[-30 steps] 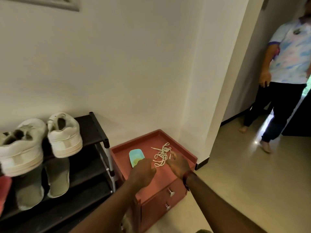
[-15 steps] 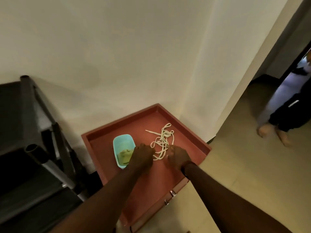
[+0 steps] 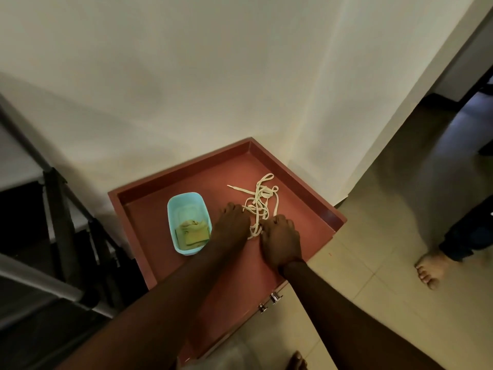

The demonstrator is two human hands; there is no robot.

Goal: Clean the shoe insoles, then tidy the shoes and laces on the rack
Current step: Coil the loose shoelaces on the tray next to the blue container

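Two hands, left hand point(image 3: 232, 222) and right hand point(image 3: 280, 240), are still held curled over the laces point(image 3: 262, 194), fingertips hidden, so grip cannot be told.

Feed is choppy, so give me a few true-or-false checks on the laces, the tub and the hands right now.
1. The laces lie in a loose tangle on the red cabinet top. True.
2. The blue tub is empty. False: a yellowish cloth or sponge lies in it.
3. The left hand and right hand both touch the laces. True.
4. The tub sits to the right of the laces. False: it sits to their left, beside the left hand.
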